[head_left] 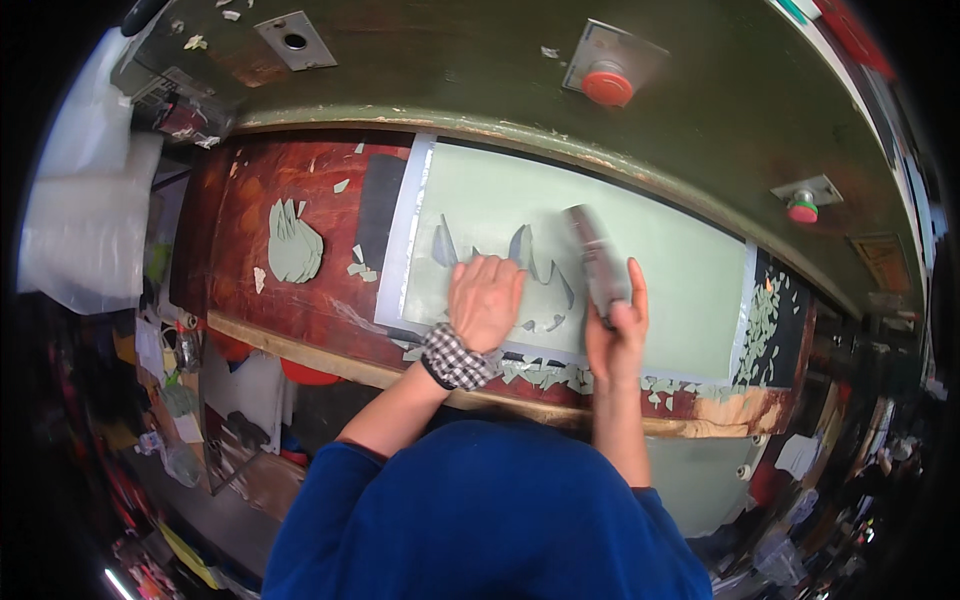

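Note:
A pale green sheet (680, 260) lies on the work board in front of me. My left hand (487, 300), back up and fingers bent under, rests on its left part. Around that hand show grey, curved, pointed edges (521, 243); I cannot tell if they are a metal cutter or gaps in the sheet. What the left fingers grip, if anything, is hidden. My right hand (617, 335), to the right over the sheet, is closed on a long dark object (598, 258), blurred by motion and tilted up to the left. Its exact kind cannot be made out.
A stack of pale green cut pieces (295, 245) lies on the reddish board (235, 285) at left. Green scraps (760, 325) litter the right end and front edge. Behind stands a dark green machine beam (450, 75) with a red button (606, 84) and another red button (803, 208).

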A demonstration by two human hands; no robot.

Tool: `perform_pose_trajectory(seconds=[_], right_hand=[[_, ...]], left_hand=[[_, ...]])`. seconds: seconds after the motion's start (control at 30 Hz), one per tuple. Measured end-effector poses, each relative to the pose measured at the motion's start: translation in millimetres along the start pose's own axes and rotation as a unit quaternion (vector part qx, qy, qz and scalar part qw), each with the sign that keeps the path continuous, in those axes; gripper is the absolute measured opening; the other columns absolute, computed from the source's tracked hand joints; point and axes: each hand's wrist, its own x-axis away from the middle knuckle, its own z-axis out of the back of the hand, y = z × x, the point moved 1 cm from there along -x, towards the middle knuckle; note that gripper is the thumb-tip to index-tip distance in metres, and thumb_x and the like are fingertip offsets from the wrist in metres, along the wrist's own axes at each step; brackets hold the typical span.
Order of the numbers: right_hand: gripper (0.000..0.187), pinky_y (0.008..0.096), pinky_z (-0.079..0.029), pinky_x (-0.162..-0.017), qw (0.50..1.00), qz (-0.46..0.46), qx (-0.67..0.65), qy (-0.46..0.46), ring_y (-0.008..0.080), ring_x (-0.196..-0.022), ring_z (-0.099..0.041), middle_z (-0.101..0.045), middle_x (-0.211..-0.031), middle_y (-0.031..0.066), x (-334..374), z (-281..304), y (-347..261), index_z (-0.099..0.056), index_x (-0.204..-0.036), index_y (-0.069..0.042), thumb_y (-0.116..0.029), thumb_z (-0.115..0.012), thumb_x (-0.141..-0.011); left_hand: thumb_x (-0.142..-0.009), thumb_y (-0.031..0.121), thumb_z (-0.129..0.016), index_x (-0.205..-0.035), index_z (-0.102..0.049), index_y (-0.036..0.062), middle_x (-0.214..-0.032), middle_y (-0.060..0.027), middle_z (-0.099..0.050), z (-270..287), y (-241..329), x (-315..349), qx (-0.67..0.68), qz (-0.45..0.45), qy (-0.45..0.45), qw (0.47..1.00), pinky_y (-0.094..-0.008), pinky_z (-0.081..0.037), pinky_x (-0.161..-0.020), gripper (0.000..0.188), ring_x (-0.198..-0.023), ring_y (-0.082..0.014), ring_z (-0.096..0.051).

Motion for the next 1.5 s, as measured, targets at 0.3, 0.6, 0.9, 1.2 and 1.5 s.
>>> perform_pose_trajectory(seconds=[0.3,0.6,0.9,1.2,1.5], right_hand=[[0.065,0.0540,-0.033,-0.111,0.827,0.070,-0.456,0.321,0.0453,-0.123,-0.035,-0.045,-0.133,0.0206,81,90,-86,-0.050,-0.134,-0.006,-0.041,-0.069,-0.083],[0.073,0.0392,-0.036,-0.109,0.953,0.161,0.233,0.109,0.0298,-0.119,-0.054,-0.048,-0.135,0.0222,66,55,-61,-0.042,-0.136,0.007,-0.011,-0.076,-0.074],[0.096,0.0482,-0.041,-0.099,0.670,0.359,0.649,-0.032,0.0435,-0.117,-0.047,-0.048,-0.126,0.0251,12,28,-20,-0.039,-0.134,0.006,-0.013,-0.089,-0.054],[0.094,0.0508,-0.027,-0.109,0.661,0.509,0.541,0.106,0.0465,-0.130,-0.034,-0.035,-0.141,0.0310,-7,43,-98,-0.022,-0.142,0.011,-0.043,-0.069,-0.081],[0.103,0.0528,-0.005,-0.115,0.592,0.542,0.544,0.244,0.0470,-0.142,-0.001,0.003,-0.150,0.0354,35,69,-135,0.010,-0.144,0.012,-0.044,-0.059,-0.090]], left_hand=[[-0.085,0.011,-0.066,-0.099,-0.060,0.0006,-0.063,-0.0121,-0.058,15,-21,-7,0.047,0.032,-0.072,0.996,-0.0413,-0.046,-0.058,0.018,-0.061,-0.0321,-0.058],[-0.084,0.012,-0.067,-0.098,-0.066,0.0076,-0.066,-0.0094,-0.060,37,-6,-23,0.034,0.015,-0.019,0.999,-0.0390,-0.046,-0.057,0.015,-0.062,-0.0284,-0.060],[-0.081,0.004,-0.065,-0.092,-0.066,0.0043,-0.074,-0.0118,-0.062,51,-20,-4,0.035,-0.039,0.028,0.998,-0.0389,-0.045,-0.066,0.011,-0.069,-0.0308,-0.058],[-0.080,0.002,-0.065,-0.090,-0.065,0.0026,-0.071,-0.0118,-0.058,45,-11,68,0.035,-0.097,0.035,0.994,-0.0382,-0.043,-0.062,0.009,-0.065,-0.0298,-0.056],[-0.078,0.005,-0.065,-0.089,-0.065,0.0032,-0.072,-0.0120,-0.059,-1,-15,122,0.021,-0.172,0.076,0.982,-0.0387,-0.045,-0.063,0.010,-0.067,-0.0304,-0.057]])
